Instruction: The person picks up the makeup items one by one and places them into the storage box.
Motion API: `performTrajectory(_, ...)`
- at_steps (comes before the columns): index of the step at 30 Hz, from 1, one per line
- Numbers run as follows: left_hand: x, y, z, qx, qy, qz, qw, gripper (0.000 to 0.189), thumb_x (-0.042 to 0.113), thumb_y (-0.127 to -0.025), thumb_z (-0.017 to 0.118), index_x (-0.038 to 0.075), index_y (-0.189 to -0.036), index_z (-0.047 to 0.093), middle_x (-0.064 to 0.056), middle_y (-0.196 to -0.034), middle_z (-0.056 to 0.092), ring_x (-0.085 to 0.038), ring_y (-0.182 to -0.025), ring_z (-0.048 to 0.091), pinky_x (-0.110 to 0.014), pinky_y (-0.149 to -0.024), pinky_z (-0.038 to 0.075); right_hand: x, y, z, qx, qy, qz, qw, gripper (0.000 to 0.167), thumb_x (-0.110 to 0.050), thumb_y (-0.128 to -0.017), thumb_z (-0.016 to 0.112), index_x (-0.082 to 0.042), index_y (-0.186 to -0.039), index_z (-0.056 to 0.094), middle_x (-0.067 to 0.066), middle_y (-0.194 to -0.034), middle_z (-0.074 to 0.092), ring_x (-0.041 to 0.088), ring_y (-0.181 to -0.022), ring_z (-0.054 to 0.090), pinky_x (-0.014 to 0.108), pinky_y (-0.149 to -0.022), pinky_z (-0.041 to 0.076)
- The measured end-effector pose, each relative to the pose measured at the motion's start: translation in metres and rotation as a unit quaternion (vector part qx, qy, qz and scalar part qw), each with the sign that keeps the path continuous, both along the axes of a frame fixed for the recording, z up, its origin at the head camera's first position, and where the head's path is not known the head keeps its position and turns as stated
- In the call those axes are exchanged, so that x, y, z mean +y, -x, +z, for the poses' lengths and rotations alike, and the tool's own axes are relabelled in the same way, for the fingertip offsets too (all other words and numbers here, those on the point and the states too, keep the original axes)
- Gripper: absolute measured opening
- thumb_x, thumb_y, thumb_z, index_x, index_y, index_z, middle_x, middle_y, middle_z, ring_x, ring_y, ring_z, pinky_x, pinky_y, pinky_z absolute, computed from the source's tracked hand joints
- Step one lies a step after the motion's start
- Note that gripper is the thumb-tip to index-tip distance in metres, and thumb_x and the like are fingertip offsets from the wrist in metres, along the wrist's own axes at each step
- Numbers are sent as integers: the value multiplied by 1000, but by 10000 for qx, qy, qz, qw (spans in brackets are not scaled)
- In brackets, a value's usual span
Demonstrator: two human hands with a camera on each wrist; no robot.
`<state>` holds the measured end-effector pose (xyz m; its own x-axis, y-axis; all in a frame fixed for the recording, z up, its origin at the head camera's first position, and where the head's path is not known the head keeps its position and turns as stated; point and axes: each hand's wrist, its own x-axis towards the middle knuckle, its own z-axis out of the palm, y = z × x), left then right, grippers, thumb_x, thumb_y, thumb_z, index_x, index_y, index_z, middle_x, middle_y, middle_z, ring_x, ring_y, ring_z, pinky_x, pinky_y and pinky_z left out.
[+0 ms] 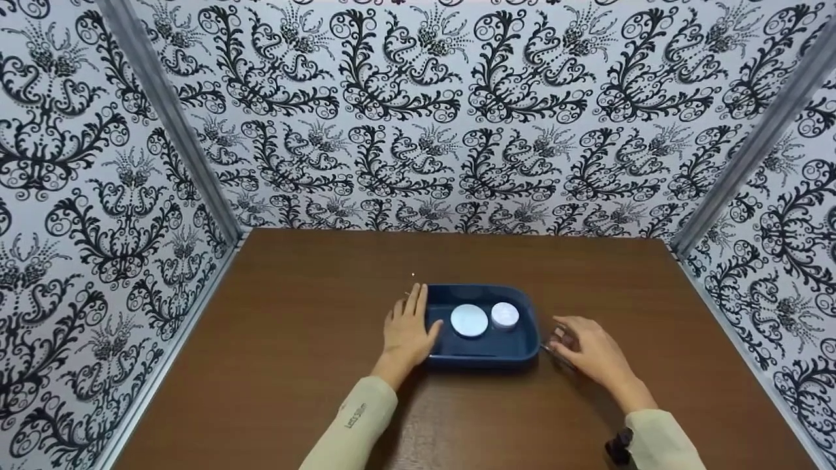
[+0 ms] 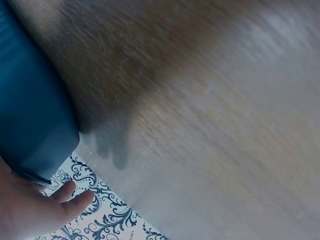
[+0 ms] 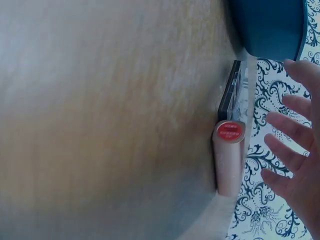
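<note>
A blue tray (image 1: 483, 361) stands on the table, with a larger white round lidded jar (image 1: 469, 320) and a smaller one (image 1: 505, 315) inside. My left hand (image 1: 406, 336) lies along the tray's left side, fingers extended over the rim. To the right of the tray, my right hand (image 1: 591, 349) hovers with fingers apart and bent a little, gripping nothing. Under it, the right wrist view has a flat black case (image 3: 232, 92) and a pinkish tube (image 3: 229, 162) with a red round label on its end. In the head view the right hand mostly hides these two.
The brown wooden table (image 1: 313, 307) meets patterned walls (image 1: 431, 117) at the back and both sides. Metal posts (image 1: 189, 137) stand at the corners. A dark object (image 1: 619, 447) sits at the right wrist.
</note>
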<state>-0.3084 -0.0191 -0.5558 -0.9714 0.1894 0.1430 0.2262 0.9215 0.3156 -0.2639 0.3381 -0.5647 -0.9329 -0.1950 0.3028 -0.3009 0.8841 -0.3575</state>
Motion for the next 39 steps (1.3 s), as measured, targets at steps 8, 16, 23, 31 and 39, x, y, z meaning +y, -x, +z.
performTrajectory(8,-1,-1,-3,-73,35,0,10000,75,50,-100,49,19,-161,18,-3,-167,24,-33,-145,36,-53,-114,38,4,-7,-3,-479,-638,-80,9968,67,-36,-80,82,-5,-135,59,22,-131,61,44,-121,57,62,-101,46)
performTrajectory(16,-3,0,-6,-18,16,7,10000,74,50,-100,49,18,-160,20,-3,-166,24,-33,-145,36,-53,-112,40,4,-7,-8,-655,-822,-84,9944,68,-32,-79,83,0,-133,59,26,-131,59,47,-119,57,62,-97,48)
performTrajectory(23,-1,0,-7,-28,36,-23,10000,74,49,-100,49,18,-160,19,-3,-167,24,-32,-145,36,-51,-113,40,5,-7,-10,-583,-796,-105,9951,57,-21,-80,82,0,-128,62,26,-129,59,45,-116,59,60,-93,51)
performTrajectory(31,1,3,-6,-48,83,-23,10000,74,49,-101,48,19,-161,18,-1,-167,22,-32,-144,36,-51,-112,41,5,-5,-11,-530,-676,-84,9963,52,-18,-80,82,-1,-126,64,27,-128,59,48,-113,57,61,-94,49)
performTrajectory(39,0,6,-9,-19,104,-10,9999,74,49,-100,49,18,-160,19,-2,-167,22,-32,-145,36,-51,-112,41,-1,-1,-7,-454,-459,-55,9979,52,-16,-78,81,2,-123,64,29,-126,59,48,-112,54,62,-94,48)
